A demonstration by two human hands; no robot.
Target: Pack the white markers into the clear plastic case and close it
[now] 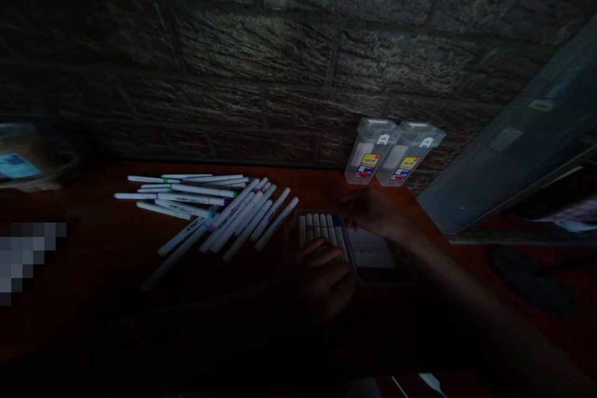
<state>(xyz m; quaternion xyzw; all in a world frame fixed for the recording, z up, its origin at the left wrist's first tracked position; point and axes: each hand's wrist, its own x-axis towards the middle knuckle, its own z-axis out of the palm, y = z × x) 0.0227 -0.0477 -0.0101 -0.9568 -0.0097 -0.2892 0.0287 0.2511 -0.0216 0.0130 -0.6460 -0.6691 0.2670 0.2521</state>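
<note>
well, from where i stand the stone wall (298, 62) fills most of the view, dim and rough, with the reddish table (100, 217) below it. on the table's left side the loose pens (240, 217) sprawl in a heap, the nearer ones slanting up and to the right, the farther ones lying almost crosswise. just right of them the case (385, 284) lies open, and beyond it two clear boxes (365, 150) stand side by side near the wall.

the left hand (329, 273) arches over the near ends of the row (321, 222) in the case, fingers bent; i can't tell whether they grip a pen. the right hand (370, 208) is at the case's far edge, fingers curled, but too dark to show if anything is pinched.

what matters, i'd say, is that the row's long axis runs away from the person, between the hands: left at its near end, right by its far right corner, close to the blue cap (337, 221). the heap lies leftward, nearer the left hand.
</note>
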